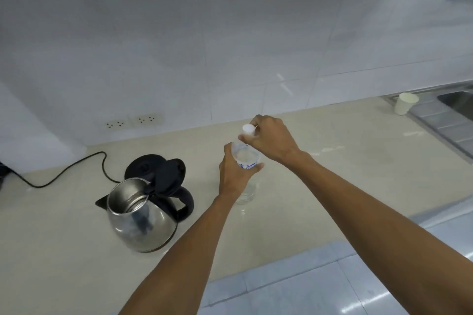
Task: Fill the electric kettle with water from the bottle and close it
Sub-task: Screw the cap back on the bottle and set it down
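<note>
A steel electric kettle [139, 222] stands on the beige counter [332, 161] at the left, off its base, with its black lid [169, 176] hinged up and its mouth open. A clear plastic water bottle [247, 158] stands upright on the counter to the kettle's right. My left hand [234, 174] is wrapped around the bottle's body. My right hand [271, 137] pinches the white cap [248, 129] at the top of the bottle; whether the cap sits on the neck or just above it I cannot tell.
The kettle's black base [143, 167] lies behind the kettle, its cord [64, 174] trailing left. Wall sockets [134, 120] sit low on the white tiled wall. A paper cup [405, 106] stands by a steel sink [455, 110] at the far right.
</note>
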### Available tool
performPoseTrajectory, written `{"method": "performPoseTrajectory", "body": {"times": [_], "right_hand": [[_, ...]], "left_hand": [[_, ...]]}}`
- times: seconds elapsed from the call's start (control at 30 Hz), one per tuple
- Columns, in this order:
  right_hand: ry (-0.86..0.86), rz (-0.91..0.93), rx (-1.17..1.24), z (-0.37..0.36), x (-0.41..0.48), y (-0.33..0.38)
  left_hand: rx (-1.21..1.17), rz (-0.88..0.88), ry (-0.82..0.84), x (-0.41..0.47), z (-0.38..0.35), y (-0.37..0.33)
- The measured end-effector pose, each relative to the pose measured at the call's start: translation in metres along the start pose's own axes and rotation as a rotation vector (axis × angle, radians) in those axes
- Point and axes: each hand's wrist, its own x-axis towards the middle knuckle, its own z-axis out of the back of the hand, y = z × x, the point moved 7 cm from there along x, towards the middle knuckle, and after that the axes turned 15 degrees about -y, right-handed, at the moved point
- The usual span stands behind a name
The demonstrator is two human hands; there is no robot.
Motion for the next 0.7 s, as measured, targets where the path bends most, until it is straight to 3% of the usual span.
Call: {"method": "performPoseTrajectory", "body": {"times": [0.4, 0.57, 0.7], "right_hand": [[0.001, -0.04, -0.048, -0.005, -0.018, 0.0], [-0.247, -0.058, -0.083, 0.018, -0.05, 0.032], [-0.076, -0.088, 0.042, -0.013, -0.091, 0.078]], "left_hand": [[0.2, -0.038, 0.203, 0.001, 0.02, 0.013], [0.271, -0.057, 0.259, -0.027, 0.06, 0.016], [0.337, -0.104, 0.284, -0.056, 0.115, 0.033]]}}
